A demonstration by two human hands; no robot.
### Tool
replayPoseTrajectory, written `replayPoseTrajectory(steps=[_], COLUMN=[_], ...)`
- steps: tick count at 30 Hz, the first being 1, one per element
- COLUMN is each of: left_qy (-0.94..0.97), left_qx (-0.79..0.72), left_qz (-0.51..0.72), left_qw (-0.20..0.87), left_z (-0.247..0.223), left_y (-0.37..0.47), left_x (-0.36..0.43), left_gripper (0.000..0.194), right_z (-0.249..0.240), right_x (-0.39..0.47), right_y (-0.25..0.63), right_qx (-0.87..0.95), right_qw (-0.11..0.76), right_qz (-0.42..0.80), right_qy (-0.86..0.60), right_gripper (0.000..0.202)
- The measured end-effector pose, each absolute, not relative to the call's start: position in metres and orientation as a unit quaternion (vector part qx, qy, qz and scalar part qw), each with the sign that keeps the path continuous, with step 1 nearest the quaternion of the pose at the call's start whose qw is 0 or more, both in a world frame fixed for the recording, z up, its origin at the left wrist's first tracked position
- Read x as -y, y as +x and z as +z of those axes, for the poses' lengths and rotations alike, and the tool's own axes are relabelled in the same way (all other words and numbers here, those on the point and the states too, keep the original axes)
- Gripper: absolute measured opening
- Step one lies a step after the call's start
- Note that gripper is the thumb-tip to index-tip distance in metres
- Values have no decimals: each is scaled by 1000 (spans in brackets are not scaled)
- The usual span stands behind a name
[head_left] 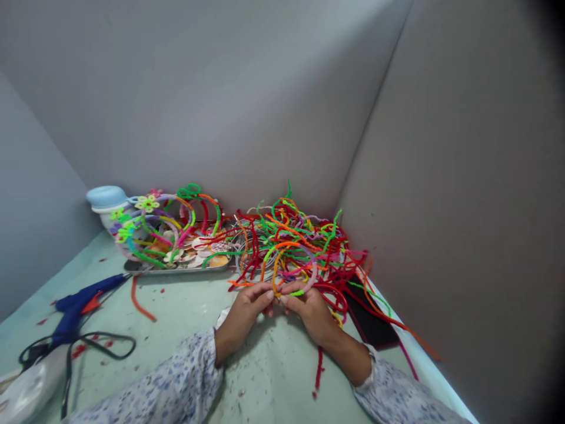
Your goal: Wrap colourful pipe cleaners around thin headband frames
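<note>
Both hands meet in front of the colourful heap, pinching the lower part of a ring of pipe cleaners [314, 274] in orange, yellow, green, lilac and pink. My left hand [248, 311] grips its orange-yellow part between thumb and fingers. Close beside it, my right hand [311, 312] is closed on the bright green part. The ring stands upright above the fingertips, its far side overlapping a tangled pile of pipe cleaners [300, 227]. What the fingertips cover at the join is hidden.
On the left lies a blue glue gun [73, 309] with a dark cord. A metal tray [176, 270] holds shells and several pipe-cleaner hoops with flowers. Behind it stands a white pot with a light blue lid [107, 197]. A dark flat object [373, 321] lies right; grey walls enclose the table.
</note>
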State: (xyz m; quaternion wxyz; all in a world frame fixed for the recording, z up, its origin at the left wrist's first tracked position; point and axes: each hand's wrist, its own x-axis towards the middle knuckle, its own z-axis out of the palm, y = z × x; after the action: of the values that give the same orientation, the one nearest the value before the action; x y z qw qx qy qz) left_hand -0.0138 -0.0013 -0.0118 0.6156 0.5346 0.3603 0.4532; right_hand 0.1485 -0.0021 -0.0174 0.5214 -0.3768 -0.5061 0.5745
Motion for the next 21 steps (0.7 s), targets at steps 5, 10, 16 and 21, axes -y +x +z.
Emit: replayPoseTrajectory(steps=[5, 10, 16, 21], left_qy=[539, 532, 501, 457], left_qx=[-365, -365, -365, -329], left_qz=[450, 456, 460, 454], left_qw=[611, 613, 636, 691], left_z=[-11, -11, -9, -3], left_y=[-13, -13, -14, -14], left_x=[1, 1, 3, 8], left_gripper=[20, 19, 18, 23], right_z=[-14, -16, -21, -20], right_x=[4, 3, 3, 3], right_y=[147, 148, 148, 148], right_qx=[525, 513, 507, 509], right_qw=[515, 516, 516, 517], right_qz=[570, 583, 591, 593], right_qy=[-367, -362, -357, -351], right_gripper=[6, 7, 9, 8])
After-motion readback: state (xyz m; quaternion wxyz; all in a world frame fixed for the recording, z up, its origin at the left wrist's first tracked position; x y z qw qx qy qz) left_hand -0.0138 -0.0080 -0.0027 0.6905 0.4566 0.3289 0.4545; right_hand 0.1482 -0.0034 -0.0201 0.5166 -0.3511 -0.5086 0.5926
